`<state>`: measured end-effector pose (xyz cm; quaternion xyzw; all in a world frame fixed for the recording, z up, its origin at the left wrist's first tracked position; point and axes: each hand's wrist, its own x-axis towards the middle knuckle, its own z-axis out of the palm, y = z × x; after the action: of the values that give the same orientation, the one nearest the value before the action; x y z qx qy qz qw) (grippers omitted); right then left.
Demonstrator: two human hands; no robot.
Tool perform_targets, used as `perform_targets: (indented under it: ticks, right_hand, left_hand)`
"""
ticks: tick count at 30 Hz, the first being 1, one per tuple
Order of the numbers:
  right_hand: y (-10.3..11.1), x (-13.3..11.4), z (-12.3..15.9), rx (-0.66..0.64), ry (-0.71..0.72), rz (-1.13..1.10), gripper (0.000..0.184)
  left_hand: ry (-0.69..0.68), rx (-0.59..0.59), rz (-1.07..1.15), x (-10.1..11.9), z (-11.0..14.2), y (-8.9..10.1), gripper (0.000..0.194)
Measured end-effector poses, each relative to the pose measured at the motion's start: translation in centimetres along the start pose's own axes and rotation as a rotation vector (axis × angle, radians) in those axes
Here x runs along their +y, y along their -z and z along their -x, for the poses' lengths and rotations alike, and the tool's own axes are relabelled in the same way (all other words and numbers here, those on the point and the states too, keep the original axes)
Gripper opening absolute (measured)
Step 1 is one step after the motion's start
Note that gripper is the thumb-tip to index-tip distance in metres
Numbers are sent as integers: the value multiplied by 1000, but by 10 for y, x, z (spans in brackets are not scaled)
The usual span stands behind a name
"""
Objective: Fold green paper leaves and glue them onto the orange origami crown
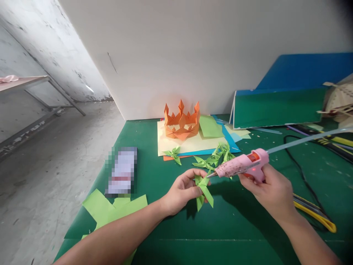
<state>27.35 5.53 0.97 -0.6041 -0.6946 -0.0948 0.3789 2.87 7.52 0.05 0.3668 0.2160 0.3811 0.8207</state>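
My left hand [184,191] pinches a folded green paper piece [203,191] just above the green table [171,228]. My right hand [271,191] grips a pink hot glue gun [242,165], whose nozzle touches the top of that green piece. A clear glue stick [309,139] juts from the back of the gun. Several more folded green pieces [215,158] lie just behind the nozzle, and another one [173,154] sits further left. An orange paper crown [182,122] stands on a pale yellow sheet [168,141] at the back.
Light green paper scraps [110,208] hang over the near left table edge beside a blurred flat object [122,170]. A green and blue box [278,106] stands at the back right. A black cord [302,176], coloured sticks [317,211] and a stick model [340,101] lie to the right.
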Motion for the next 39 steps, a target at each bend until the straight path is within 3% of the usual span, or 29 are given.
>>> perform_targets:
  ticks: [23, 28, 34, 39]
  right_hand:
    - [4, 7, 3, 68, 37, 66, 34]
    - [6, 6, 2, 110, 96, 118, 35]
    - [-4, 21, 5, 343, 239, 164, 36]
    - [-2, 18, 4, 317, 343, 152, 40]
  left_hand:
    - [-10, 38, 0, 2, 1, -3, 30]
    - [-21, 28, -2, 2, 1, -2, 29]
    - [-40, 19, -15, 1, 1, -1, 28]
    - [-40, 40, -3, 1, 0, -2, 30]
